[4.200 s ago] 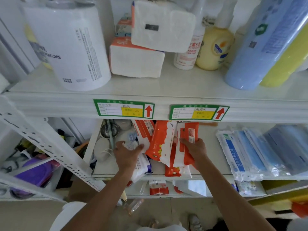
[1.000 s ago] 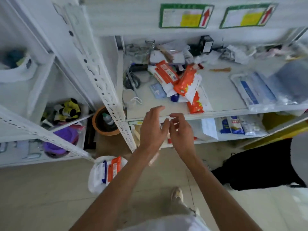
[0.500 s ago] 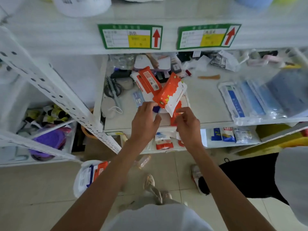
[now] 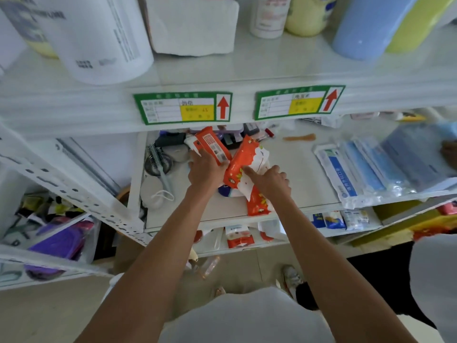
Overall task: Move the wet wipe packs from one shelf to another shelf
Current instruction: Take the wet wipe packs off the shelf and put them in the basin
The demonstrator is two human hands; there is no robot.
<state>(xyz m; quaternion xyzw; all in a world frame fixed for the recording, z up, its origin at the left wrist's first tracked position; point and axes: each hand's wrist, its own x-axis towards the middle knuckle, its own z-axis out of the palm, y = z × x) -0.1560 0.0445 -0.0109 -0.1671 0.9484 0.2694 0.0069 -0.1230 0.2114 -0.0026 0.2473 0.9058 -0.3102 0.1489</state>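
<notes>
Several orange-and-white wet wipe packs lie piled on the middle shelf point(image 4: 299, 177). My left hand point(image 4: 204, 170) holds the lower end of the pack with a barcode label point(image 4: 210, 146). My right hand point(image 4: 270, 180) grips the tilted orange-and-white pack point(image 4: 243, 160) beside it, thumb on its face. A third pack point(image 4: 257, 205) lies flat under them near the shelf's front edge. One more orange pack point(image 4: 239, 238) sits on the lower shelf.
The top shelf point(image 4: 247, 70) carries a white paper roll point(image 4: 94, 38), a tissue pack point(image 4: 193, 26), bottles and a blue roll point(image 4: 366, 28). A hairbrush point(image 4: 159, 164) lies left of the packs, and bagged masks point(image 4: 366, 172) lie to the right. A person in white stands at lower right.
Both hands have risen from the shelf's front edge onto the pile and taken hold of one pack each. The camera has tilted up, bringing the top shelf into view.
</notes>
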